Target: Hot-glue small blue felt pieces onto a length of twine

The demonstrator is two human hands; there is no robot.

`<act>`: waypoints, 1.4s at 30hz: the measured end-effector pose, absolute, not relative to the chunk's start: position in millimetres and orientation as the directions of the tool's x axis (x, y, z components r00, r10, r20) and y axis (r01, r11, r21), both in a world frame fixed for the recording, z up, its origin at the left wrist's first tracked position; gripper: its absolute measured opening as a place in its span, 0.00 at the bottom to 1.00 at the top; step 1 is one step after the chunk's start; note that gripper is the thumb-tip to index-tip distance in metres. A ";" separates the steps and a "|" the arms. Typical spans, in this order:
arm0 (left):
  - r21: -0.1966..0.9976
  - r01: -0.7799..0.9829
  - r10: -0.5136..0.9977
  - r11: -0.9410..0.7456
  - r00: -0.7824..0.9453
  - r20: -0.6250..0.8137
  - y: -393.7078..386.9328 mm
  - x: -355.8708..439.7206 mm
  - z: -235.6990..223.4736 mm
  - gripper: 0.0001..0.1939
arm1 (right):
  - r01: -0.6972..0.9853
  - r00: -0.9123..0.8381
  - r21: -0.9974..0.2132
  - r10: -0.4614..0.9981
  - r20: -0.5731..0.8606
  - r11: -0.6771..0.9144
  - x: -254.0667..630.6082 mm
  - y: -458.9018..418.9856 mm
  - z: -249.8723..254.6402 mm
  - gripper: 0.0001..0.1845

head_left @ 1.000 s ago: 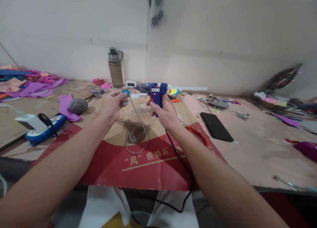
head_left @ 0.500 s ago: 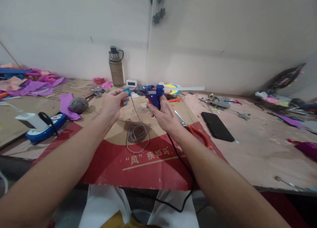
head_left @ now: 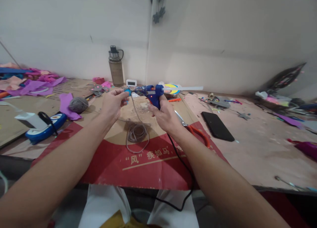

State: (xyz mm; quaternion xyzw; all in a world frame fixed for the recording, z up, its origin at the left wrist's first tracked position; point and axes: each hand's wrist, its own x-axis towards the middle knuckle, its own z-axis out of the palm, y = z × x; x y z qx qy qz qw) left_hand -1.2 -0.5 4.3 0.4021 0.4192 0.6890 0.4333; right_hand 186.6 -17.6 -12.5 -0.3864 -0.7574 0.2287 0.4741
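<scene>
My right hand (head_left: pixel 165 113) is wrapped round the handle of a blue hot glue gun (head_left: pixel 155 95), its nozzle pointing left. A translucent glue stick (head_left: pixel 188 88) juts from the gun's back end, and a small red light glows on its side. Between thumb and fingers, my left hand (head_left: pixel 114 102) pinches a small blue piece (head_left: pixel 128 91) right by the nozzle; whether the two touch I cannot tell. Grey cord (head_left: pixel 135 106) hangs from that piece down to a loose coil (head_left: pixel 136 131) on the cardboard (head_left: pixel 106 162).
Orange-handled scissors (head_left: pixel 198 134) lie under my right forearm, with a black phone (head_left: pixel 218 126) beyond. On the left sit a grey yarn ball (head_left: pixel 78 104), a blue power strip (head_left: pixel 37 133) and felt scraps (head_left: pixel 37 86). A water bottle (head_left: pixel 116 68) stands by the wall. The gun's black cable (head_left: pixel 184 165) runs off the front edge.
The glue stick's free end sits slightly further left, closer to the gun. Both hands keep nearly the same place and grip.
</scene>
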 end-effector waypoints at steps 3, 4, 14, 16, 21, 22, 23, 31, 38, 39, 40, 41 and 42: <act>0.931 -0.248 0.940 -0.267 -0.280 0.195 0.9 -2.4 2.4 0.09 | 0.393 -0.253 -0.700 0.802 0.541 0.597 187.2 -17.2 -12.5 0.22; 0.931 -0.247 0.940 -0.270 -0.276 0.200 1.1 -2.6 2.0 0.09 | 0.402 -0.251 -0.697 0.803 0.540 0.594 187.3 -17.2 -12.2 0.22; 0.922 -0.244 0.930 -0.299 -0.290 0.225 -0.1 -1.5 2.4 0.08 | 0.445 -0.216 -0.709 0.834 0.507 0.547 185.6 -22.9 -7.8 0.21; 0.924 -0.251 0.933 -0.290 -0.289 0.215 -0.6 -0.8 3.3 0.08 | 0.451 -0.215 -0.711 0.839 0.500 0.539 185.1 -24.6 -6.6 0.22; 0.922 -0.265 0.936 -0.283 -0.287 0.205 -1.0 0.5 4.7 0.07 | 0.470 -0.232 -0.685 0.827 0.512 0.557 184.3 -28.8 -2.4 0.23; 0.922 -0.264 0.935 -0.284 -0.289 0.205 -0.6 0.5 4.5 0.06 | 0.469 -0.240 -0.678 0.820 0.519 0.566 184.3 -29.2 -1.8 0.23; 0.922 -0.263 0.934 -0.285 -0.292 0.206 -0.2 0.4 4.0 0.06 | 0.465 -0.249 -0.672 0.813 0.526 0.577 184.4 -29.2 -1.6 0.23; 0.910 -0.291 0.930 -0.295 -0.306 0.203 4.5 -2.7 -0.9 0.08 | 0.375 -0.245 -0.699 0.792 0.559 0.609 189.0 -16.6 -10.6 0.19; 0.913 -0.275 0.935 -0.303 -0.271 0.228 5.5 -3.6 -2.8 0.08 | 0.421 -0.231 -0.673 0.789 0.569 0.608 188.4 -14.9 -12.3 0.19; 0.914 -0.270 0.934 -0.304 -0.272 0.230 5.0 -3.1 -2.4 0.08 | 0.439 -0.230 -0.666 0.792 0.566 0.603 188.2 -15.7 -11.5 0.18; 0.915 -0.264 0.933 -0.305 -0.278 0.231 4.3 -2.4 -1.7 0.08 | 0.458 -0.228 -0.659 0.795 0.562 0.597 188.0 -16.8 -10.3 0.18; 0.917 -0.257 0.930 -0.306 -0.285 0.231 3.6 -1.6 -0.8 0.08 | 0.478 -0.225 -0.652 0.800 0.557 0.589 187.9 -18.1 -9.0 0.18; 0.918 -0.251 0.928 -0.306 -0.293 0.229 2.8 -0.8 0.1 0.08 | 0.498 -0.224 -0.645 0.804 0.551 0.581 187.8 -19.5 -7.6 0.19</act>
